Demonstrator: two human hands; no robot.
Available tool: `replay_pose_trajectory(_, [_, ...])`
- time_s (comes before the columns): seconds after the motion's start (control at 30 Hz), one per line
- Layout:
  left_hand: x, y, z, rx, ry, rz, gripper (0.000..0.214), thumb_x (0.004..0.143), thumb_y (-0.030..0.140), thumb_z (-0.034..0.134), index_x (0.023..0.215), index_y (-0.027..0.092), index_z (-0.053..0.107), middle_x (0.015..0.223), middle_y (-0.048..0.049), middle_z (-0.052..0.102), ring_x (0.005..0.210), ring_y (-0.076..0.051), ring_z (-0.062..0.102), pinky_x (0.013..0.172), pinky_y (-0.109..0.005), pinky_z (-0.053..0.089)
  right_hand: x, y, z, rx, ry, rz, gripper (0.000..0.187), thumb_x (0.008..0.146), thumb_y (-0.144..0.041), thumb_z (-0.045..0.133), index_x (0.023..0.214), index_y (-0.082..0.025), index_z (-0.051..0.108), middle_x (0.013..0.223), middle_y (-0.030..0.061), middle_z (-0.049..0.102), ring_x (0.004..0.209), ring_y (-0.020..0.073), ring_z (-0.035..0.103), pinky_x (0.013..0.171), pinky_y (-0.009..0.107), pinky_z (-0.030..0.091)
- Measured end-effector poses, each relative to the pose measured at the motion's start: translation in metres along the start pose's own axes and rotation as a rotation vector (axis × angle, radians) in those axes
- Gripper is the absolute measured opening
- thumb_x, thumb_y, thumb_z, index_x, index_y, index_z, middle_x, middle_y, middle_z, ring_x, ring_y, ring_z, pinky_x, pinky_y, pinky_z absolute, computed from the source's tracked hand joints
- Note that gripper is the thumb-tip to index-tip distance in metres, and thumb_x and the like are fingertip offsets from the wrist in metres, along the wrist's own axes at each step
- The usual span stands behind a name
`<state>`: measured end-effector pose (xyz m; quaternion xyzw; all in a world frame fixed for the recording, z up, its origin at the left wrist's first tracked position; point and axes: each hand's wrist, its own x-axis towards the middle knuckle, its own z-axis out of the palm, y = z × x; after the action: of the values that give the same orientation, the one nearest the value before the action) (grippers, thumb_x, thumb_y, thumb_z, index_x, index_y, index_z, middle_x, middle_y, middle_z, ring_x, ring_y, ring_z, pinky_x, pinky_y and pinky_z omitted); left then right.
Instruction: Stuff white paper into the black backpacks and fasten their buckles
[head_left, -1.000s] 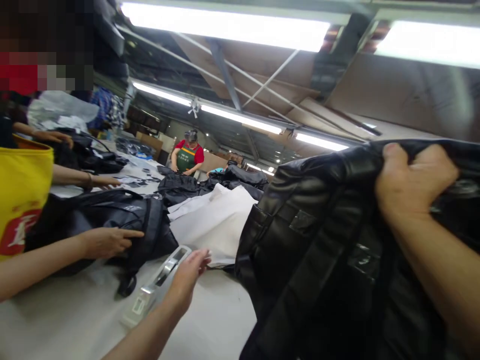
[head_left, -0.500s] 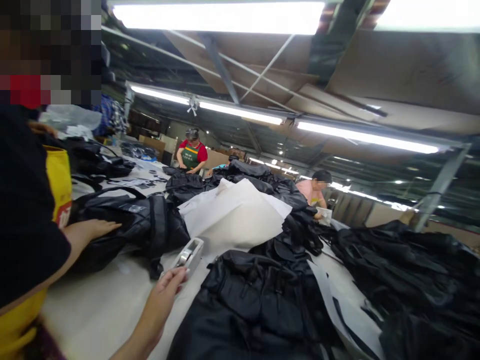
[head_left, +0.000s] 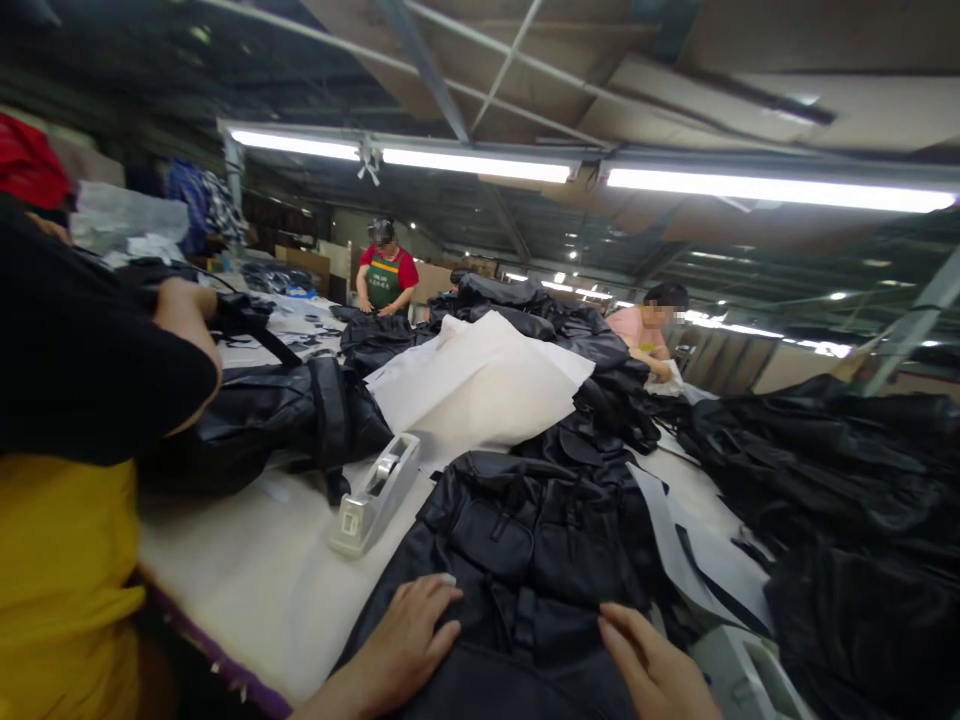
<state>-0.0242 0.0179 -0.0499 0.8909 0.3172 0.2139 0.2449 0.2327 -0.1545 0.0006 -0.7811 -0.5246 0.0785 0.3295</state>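
Observation:
A black backpack [head_left: 491, 540] lies in front of me, its top and front pockets pointing away. On its left side rests my left hand [head_left: 409, 635], thumb and fingers apart, gripping nothing. My right hand [head_left: 652, 665] lies at the backpack's right side with its fingers stretched forward; part of it is cut off by the lower edge. A grey tape dispenser [head_left: 379, 495] stands on the table just left of the backpack, apart from my left hand. Beside my right hand, a second grey dispenser-like object [head_left: 742, 675] is partly out of view.
White paper sheets [head_left: 480, 385] lie on black bags beyond the backpack. More black bags [head_left: 817, 480] are heaped on the right. At left, a co-worker in a black top [head_left: 90, 360] leans over another black bag [head_left: 255, 425]. Two other people [head_left: 386, 280] work farther back.
My left hand has left the tape dispenser and come back onto the backpack. My right hand has entered the view. The left co-worker's hand has moved off the nearby bag.

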Motion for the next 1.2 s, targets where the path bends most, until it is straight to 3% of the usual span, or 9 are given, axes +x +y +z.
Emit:
replay_pose_trajectory(0.07, [-0.004,0.001,0.0,0.029,-0.094,0.007,0.031,0.083,0.029,0.046,0.113,0.026,0.055,0.126,-0.004,0.051,0.119,-0.022,0.042,0.103,-0.041,0.031,0.029,-0.004,0.015,-0.131,0.044,-0.037,0.039,0.082,-0.038,0.04,0.108,-0.017,0.06,0.113,0.0074,0.061,0.106,0.0222,0.055,0.093,0.032,0.044])
replay_pose_trajectory(0.17, [-0.007,0.004,-0.004,0.036,-0.182,0.005,0.031,0.083,0.029,0.047,0.113,0.029,0.055,0.129,-0.0018,0.049,0.122,-0.021,0.04,0.104,-0.039,0.029,0.074,-0.002,0.032,-0.302,0.126,-0.062,0.043,0.082,-0.029,0.042,0.118,-0.01,0.053,0.126,0.0137,0.05,0.118,0.0274,0.044,0.099,0.04,0.036])
replay_pose_trajectory(0.3, [0.005,0.009,-0.015,0.046,-0.237,-0.027,0.033,0.076,0.028,0.055,0.109,0.03,0.056,0.122,-0.0005,0.053,0.116,-0.022,0.046,0.1,-0.037,0.033,0.128,0.006,0.029,-0.271,0.053,0.097,0.039,0.081,-0.022,0.045,0.115,-0.003,0.054,0.11,0.0207,0.058,0.104,0.0329,0.053,0.09,0.044,0.039])
replay_pose_trajectory(0.43, [0.06,0.019,-0.022,0.113,-0.097,-0.059,0.029,0.075,0.03,0.055,0.104,0.027,0.059,0.107,-0.002,0.061,0.102,-0.022,0.054,0.092,-0.035,0.038,0.176,-0.001,0.026,-0.139,0.06,0.101,0.032,0.084,-0.024,0.042,0.108,-0.013,0.059,0.108,0.0157,0.061,0.103,0.0301,0.055,0.09,0.041,0.038])
replay_pose_trajectory(0.53, [0.121,0.03,-0.01,0.141,0.014,-0.167,0.028,0.079,0.034,0.048,0.102,0.023,0.059,0.104,-0.0043,0.061,0.099,-0.022,0.056,0.086,-0.031,0.041,0.203,-0.012,0.046,0.01,0.05,0.116,0.027,0.082,-0.027,0.045,0.101,-0.018,0.061,0.106,0.0111,0.063,0.101,0.0264,0.057,0.088,0.037,0.04])
replay_pose_trajectory(0.67, [0.171,0.036,0.026,0.176,0.007,-0.293,0.029,0.073,0.033,0.053,0.097,0.018,0.059,0.103,-0.0095,0.06,0.095,-0.026,0.059,0.078,-0.033,0.045,0.208,-0.013,0.096,0.258,-0.019,0.186,0.028,0.082,-0.025,0.038,0.096,-0.014,0.06,0.082,0.0086,0.067,0.066,0.018,0.064,0.062,0.028,0.049])
replay_pose_trajectory(0.83, [0.169,0.022,0.065,0.239,0.105,-0.322,0.027,0.072,0.029,0.054,0.097,0.02,0.057,0.103,-0.0059,0.055,0.087,-0.022,0.061,0.072,-0.03,0.046,0.192,0.014,0.142,0.481,-0.026,0.198,0.026,0.079,-0.024,0.038,0.092,-0.013,0.058,0.073,0.0051,0.065,0.058,0.0143,0.062,0.052,0.022,0.047])
replay_pose_trajectory(1.03, [0.177,0.006,0.071,0.237,0.108,-0.284,0.022,0.073,0.033,0.055,0.093,0.023,0.058,0.1,-0.0028,0.057,0.087,-0.02,0.061,0.072,-0.029,0.045,0.201,0.025,0.149,0.554,0.013,0.224,0.027,0.074,-0.039,0.051,0.086,-0.017,0.061,0.062,0.0007,0.06,0.048,0.0136,0.055,0.047,0.023,0.042])
replay_pose_trajectory(1.2, [0.182,-0.005,0.067,-0.034,0.07,-0.183,0.023,0.071,0.026,0.058,0.094,0.025,0.058,0.094,0.0005,0.063,0.09,-0.019,0.059,0.077,-0.027,0.042,0.204,0.016,0.146,0.653,0.014,0.219,0.025,0.071,-0.043,0.056,0.07,-0.019,0.055,0.054,-0.0029,0.053,0.043,0.0105,0.046,0.042,0.022,0.036])
